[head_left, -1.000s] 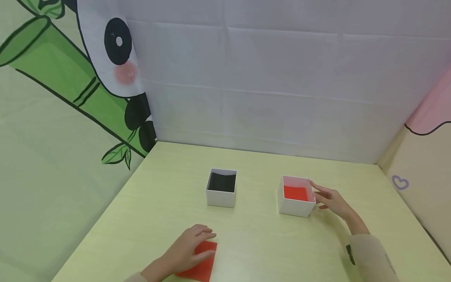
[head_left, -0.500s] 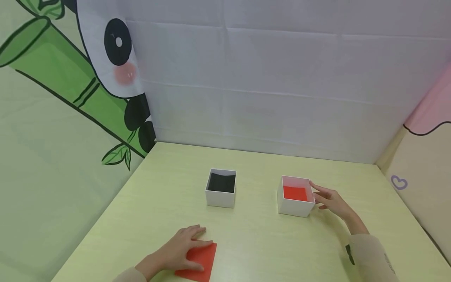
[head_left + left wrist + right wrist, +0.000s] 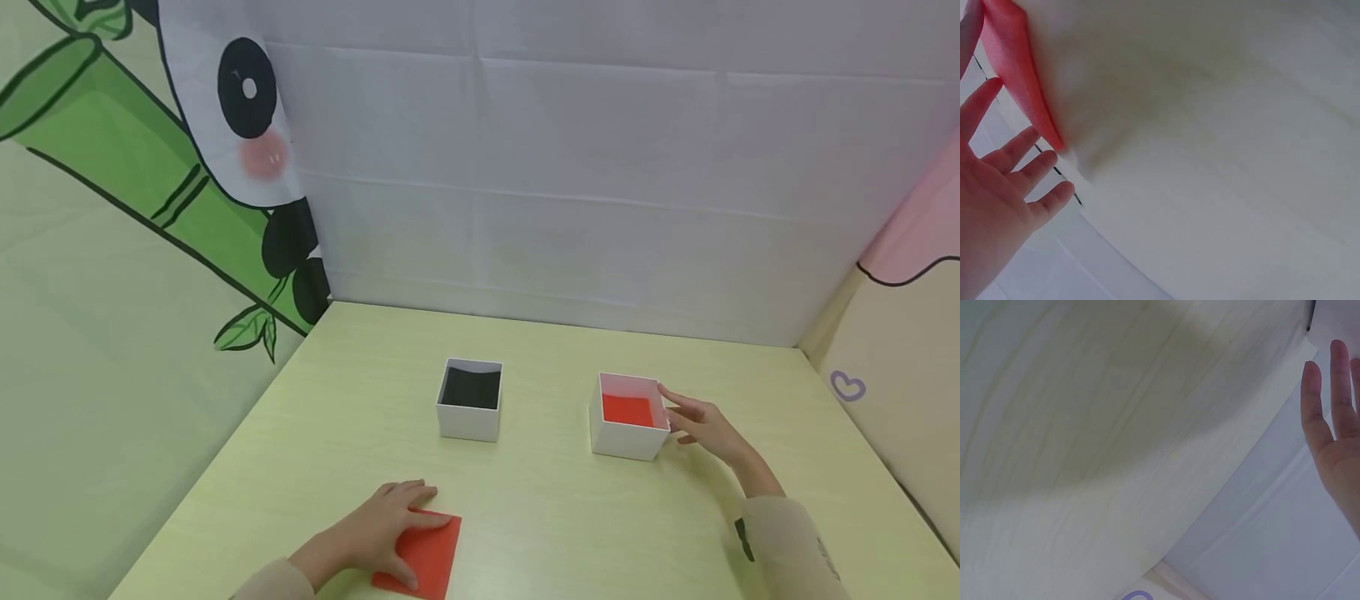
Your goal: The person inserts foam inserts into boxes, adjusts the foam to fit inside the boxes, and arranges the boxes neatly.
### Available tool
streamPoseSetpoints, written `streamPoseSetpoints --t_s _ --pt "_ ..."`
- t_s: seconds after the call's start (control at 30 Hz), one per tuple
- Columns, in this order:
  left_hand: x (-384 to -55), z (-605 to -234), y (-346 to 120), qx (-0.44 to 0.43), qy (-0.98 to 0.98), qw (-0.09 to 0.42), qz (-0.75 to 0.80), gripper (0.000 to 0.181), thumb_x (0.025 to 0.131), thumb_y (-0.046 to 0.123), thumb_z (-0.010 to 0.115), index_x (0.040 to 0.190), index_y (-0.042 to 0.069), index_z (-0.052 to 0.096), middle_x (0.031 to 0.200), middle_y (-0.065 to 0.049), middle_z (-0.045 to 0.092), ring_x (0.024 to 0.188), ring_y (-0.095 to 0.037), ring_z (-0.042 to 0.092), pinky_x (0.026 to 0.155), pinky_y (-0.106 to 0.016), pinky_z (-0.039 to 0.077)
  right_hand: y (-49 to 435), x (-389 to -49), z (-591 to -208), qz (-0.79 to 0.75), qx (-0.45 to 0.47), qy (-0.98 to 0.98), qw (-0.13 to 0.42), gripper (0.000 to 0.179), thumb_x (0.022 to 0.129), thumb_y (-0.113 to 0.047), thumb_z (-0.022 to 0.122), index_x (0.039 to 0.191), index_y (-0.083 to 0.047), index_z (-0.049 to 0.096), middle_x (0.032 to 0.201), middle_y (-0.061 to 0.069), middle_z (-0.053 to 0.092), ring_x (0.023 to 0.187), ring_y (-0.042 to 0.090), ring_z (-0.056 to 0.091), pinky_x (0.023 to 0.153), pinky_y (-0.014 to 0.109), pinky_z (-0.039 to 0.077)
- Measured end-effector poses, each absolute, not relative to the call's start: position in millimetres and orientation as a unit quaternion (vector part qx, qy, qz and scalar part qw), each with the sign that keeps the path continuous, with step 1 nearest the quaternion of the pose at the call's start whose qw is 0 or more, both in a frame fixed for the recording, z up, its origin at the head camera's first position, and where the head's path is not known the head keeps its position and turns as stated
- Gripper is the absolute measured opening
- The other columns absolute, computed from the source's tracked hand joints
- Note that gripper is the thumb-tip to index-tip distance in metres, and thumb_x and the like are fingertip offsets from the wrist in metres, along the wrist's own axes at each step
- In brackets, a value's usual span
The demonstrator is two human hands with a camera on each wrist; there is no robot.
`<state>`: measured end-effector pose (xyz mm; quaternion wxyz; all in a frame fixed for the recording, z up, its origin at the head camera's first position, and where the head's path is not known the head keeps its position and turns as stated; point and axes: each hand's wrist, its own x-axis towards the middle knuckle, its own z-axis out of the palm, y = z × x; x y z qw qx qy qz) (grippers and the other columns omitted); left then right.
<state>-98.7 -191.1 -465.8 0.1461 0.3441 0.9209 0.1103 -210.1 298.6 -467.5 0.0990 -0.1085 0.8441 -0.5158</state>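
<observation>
A flat red square sheet (image 3: 435,552), paper or cloth, lies near the table's front edge in the head view. My left hand (image 3: 375,533) is over its left part, thumb and index finger spread on it. In the left wrist view the red sheet (image 3: 1017,69) looks bent along its edge, and the fingers (image 3: 1029,169) are apart. Farther back at the right stands a white box (image 3: 628,442) with a red piece (image 3: 628,410) inside. My right hand (image 3: 705,429) touches that box's right wall with extended fingers; its thumb is hidden.
A second white box (image 3: 468,422) holding a black piece (image 3: 471,389) stands left of the first, with a gap between them. A pale cloth wall (image 3: 525,208) rises behind the table (image 3: 360,375); printed sheets flank both sides.
My left hand has shifted slightly left and its thumb has come down toward the front of the red sheet. The right hand and both boxes stay put.
</observation>
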Motion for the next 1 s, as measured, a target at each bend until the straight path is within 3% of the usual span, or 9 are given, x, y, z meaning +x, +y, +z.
streamPoseSetpoints --t_s 0.13,0.33,0.57,1.0 --pt "-96 -460 -184 0.348 0.923 0.145 0.078 0.068 0.063 0.053 0.073 0.125 0.031 0.054 0.125 -0.007 0.047 0.115 -0.029 0.038 0.089 -0.045 0.033 298 -210 -467 -0.517 -0.109 0.843 0.099 0.057 0.091 -0.02 0.052 0.138 -0.003 0.025 0.124 0.032 0.042 0.087 0.026 0.059 0.072 0.042 0.047" --pt "-92 -455 -177 0.355 0.926 0.121 0.037 0.062 0.061 0.048 0.077 0.118 0.029 0.06 0.109 -0.001 0.054 0.1 -0.019 0.046 0.074 -0.037 0.038 299 -210 -468 -0.516 -0.111 0.844 0.097 0.056 0.091 -0.018 0.052 0.138 -0.002 0.025 0.124 0.033 0.041 0.088 0.027 0.059 0.072 0.042 0.048" --pt "-92 -456 -174 0.342 0.931 0.117 0.041 0.056 0.059 0.046 0.079 0.111 0.028 0.065 0.089 0.007 0.048 0.079 -0.008 0.041 0.057 -0.024 0.037 299 -210 -468 -0.516 -0.113 0.843 0.097 0.055 0.092 -0.018 0.051 0.137 -0.001 0.025 0.124 0.033 0.042 0.087 0.026 0.059 0.072 0.041 0.048" --pt "-95 -453 -169 0.326 0.932 0.114 0.109 0.043 0.061 0.019 0.083 0.102 0.022 0.07 0.084 0.006 0.038 0.073 -0.007 0.038 0.059 -0.017 0.039 299 -210 -468 -0.514 -0.114 0.844 0.1 0.056 0.091 -0.019 0.052 0.137 -0.001 0.025 0.123 0.033 0.042 0.086 0.026 0.059 0.072 0.043 0.047"
